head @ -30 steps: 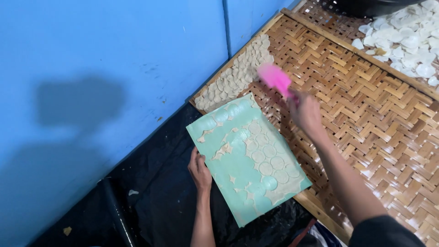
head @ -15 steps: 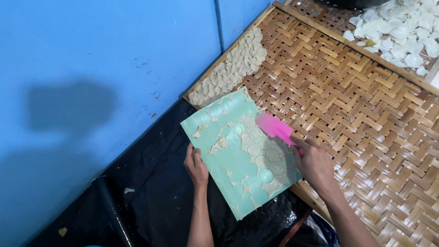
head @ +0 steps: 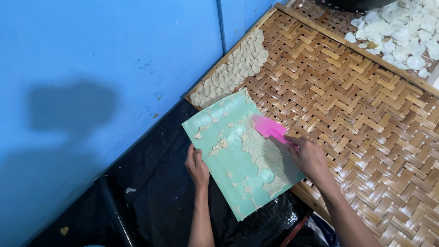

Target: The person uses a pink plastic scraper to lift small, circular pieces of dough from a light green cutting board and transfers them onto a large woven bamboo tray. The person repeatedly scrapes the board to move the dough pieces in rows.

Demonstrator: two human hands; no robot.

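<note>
Right hand (head: 310, 158) fingers (head: 292, 141) clamped on pink scraper (head: 270, 129); blade sticks out past fingertips, flat on green board (head: 240, 160) w/ pale dough discs (head: 267, 160). Left hand (head: 197, 165) fingers curled on board's left edge. Beyond: woven bamboo tray (head: 366, 114), disc row (head: 233, 68) by blue wall (head: 91, 68).

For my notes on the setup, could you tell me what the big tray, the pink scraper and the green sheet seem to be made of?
Tray: woven bamboo or cane strips, matte tan, in a herringbone weave with a wooden rim. Pink scraper in the right hand: probably smooth plastic or silicone, evenly coloured. Green sheet held by the left hand: likely a thin, stiff plastic board, faintly glossy; the material is uncertain.
</note>
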